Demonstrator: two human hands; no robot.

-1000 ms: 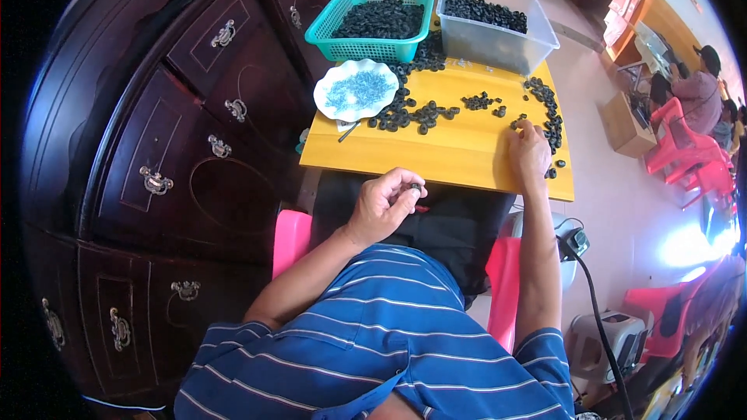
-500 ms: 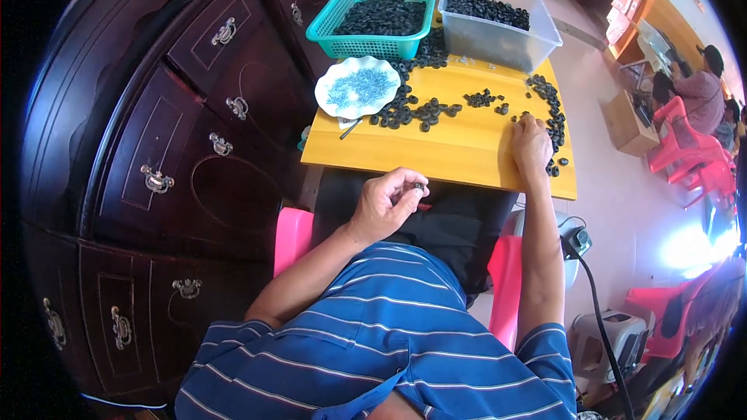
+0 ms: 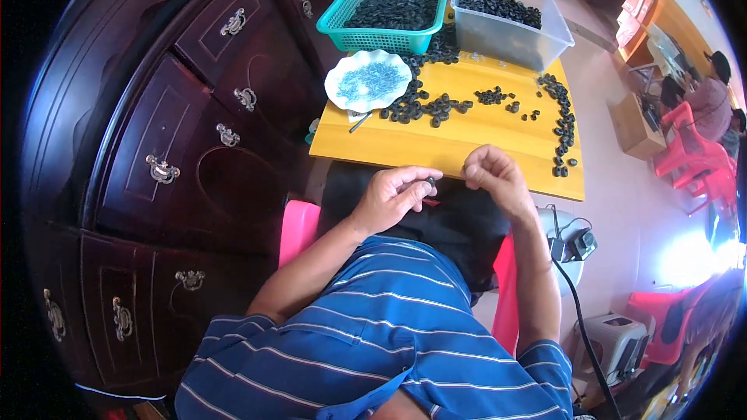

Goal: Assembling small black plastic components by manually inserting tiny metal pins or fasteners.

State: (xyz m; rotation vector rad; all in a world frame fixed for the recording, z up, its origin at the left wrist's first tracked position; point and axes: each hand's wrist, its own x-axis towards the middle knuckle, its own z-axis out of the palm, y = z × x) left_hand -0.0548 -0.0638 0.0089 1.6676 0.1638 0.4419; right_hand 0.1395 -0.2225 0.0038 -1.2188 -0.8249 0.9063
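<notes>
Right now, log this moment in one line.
left hand: holding small black part; right hand: near table edge, contents unclear; black rings: scattered

One wide fisheye view looks steeply down from the person's head and forward along the yellow surface [image 3: 436, 144], with the striped shirt [image 3: 350, 342] closest, filling the lower edge.

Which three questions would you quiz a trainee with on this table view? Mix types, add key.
1. What is the left hand holding?
2. True or false: the white scalloped plate stands to the right of the clear bin.
3. The green basket holds: A) coins; B) black pieces; C) spoons.

Key: 1. A small dark piece, at the fingertips. 2. False; the plate is to the left. 3. B.
</notes>
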